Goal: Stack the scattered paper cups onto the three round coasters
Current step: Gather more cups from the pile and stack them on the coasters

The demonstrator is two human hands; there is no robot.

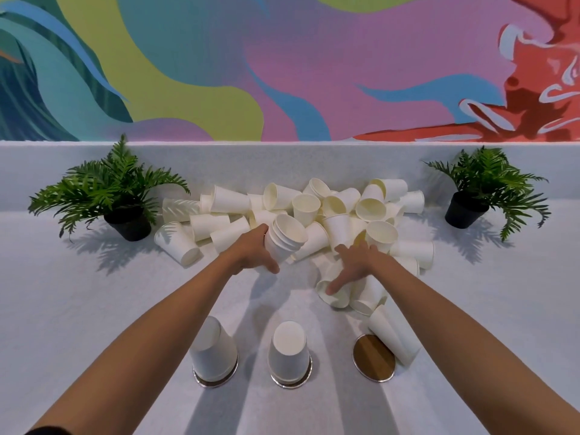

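Fingers (263, 231) of the left hand (251, 254) were curled round a nested stack of cups (287, 238), thumb underneath, holding it tilted with the open mouths turned up and away at the near edge of the pile of paper cups (314, 205). The right hand (357, 263) was reaching down with its fingers (345, 248) straight and spread, the thumb resting on a fallen cup (337, 296) at the pile's near right fringe, touching rather than gripping it.

The pile lay heaped at the back of the white worktop (94, 309), cups on their sides and pointing every way. Closer in, three round coasters sat in a row. The left coaster (215, 382) carried an upturned cup (213, 353), and the middle coaster (292, 384) carried another upturned cup (288, 350); whether either was one cup or several nested could not be told. The right coaster (373, 357) showed its brown face, with a lying cup (394, 335) against its right edge.

A potted fern (110, 189) stood left of the pile and a second fern (489, 186) right of it, below a bright mural (282, 58)
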